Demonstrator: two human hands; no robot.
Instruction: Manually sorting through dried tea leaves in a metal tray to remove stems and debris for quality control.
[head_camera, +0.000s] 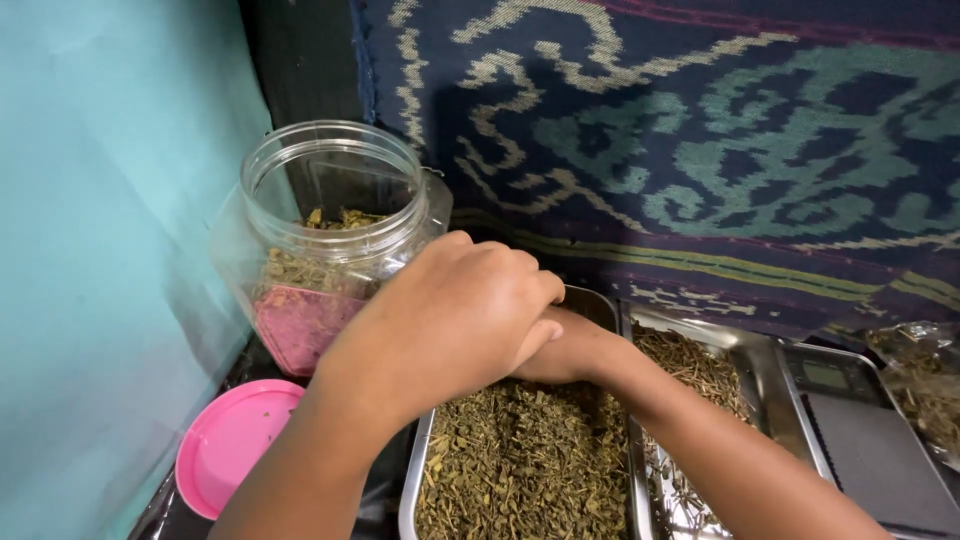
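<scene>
Two metal trays sit side by side at the bottom centre. The left tray (425, 470) is filled with dried, chopped green herb (530, 470). The right tray (745, 360) holds a thinner layer of stick-like dried herb, with bare metal showing at its lower part.

Two hands work over the far end of the left tray. The left hand (450, 315) lies on top, fingers curled downward over the other hand. The right hand (575, 350) lies beneath it, resting on the herb, and its fingers are hidden by the left hand. Whether either hand holds any herb cannot be told.

One clear plastic jar (335, 235) stands just left of the hands, upright and open. It contains a shallow layer of the same dried herb and bears a pink label on its front. One pink lid (230, 445) lies flat below the jar, left of the left forearm.

One small scale (865, 430) with a dark platform sits right of the right tray. One clear bag (925, 385) of dried herb lies at the right edge. One woven patterned cloth (700, 130) hangs behind. One turquoise sheet (100, 250) covers the left side.
</scene>
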